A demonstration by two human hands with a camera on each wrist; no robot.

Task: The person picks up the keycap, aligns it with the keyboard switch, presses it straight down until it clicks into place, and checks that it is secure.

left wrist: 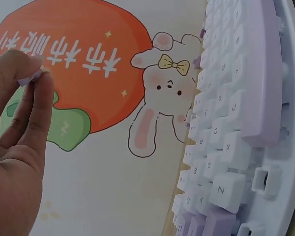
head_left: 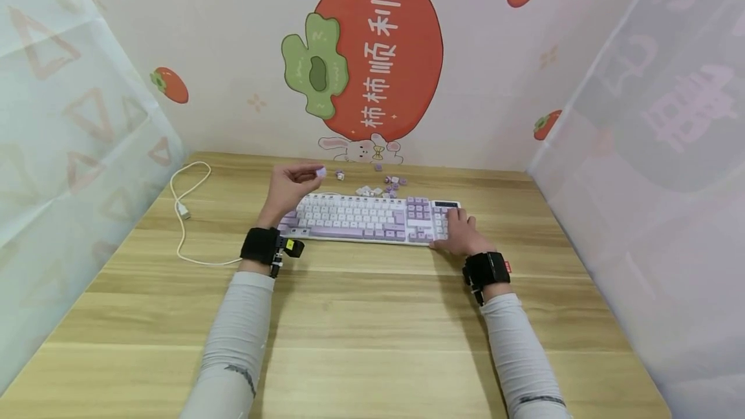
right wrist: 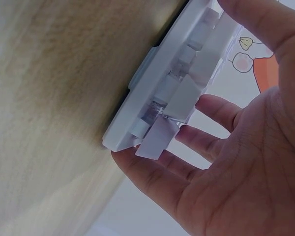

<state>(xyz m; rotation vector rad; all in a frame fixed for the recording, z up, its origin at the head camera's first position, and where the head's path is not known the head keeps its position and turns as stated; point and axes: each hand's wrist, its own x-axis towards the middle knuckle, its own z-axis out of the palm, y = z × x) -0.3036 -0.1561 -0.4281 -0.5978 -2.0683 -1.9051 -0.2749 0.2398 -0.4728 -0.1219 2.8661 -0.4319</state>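
A white and lilac keyboard [head_left: 349, 217] lies across the table in the head view. Thumb and fingertips of my left hand [head_left: 285, 191] pinch a small lilac keycap [head_left: 321, 172] above the keyboard's left back corner. The left wrist view shows this keycap [left wrist: 30, 78] partly covered by the fingers. Bare key sockets [left wrist: 264, 181] stand exposed along the keyboard's front left edge. At the opposite end, my right hand [head_left: 462, 236] grips the number pad side, the thumb at the front edge. Its fingers curl round the keyboard's end, beside a lilac keycap [right wrist: 157, 137].
Loose white keycaps [head_left: 368, 192] and lilac keycaps [head_left: 403, 181] lie scattered behind the keyboard. A white cable [head_left: 178, 231] with a USB plug [head_left: 183, 211] loops on the wooden table [head_left: 372, 335] to the left. A printed wall [head_left: 483, 83] stands at the back.
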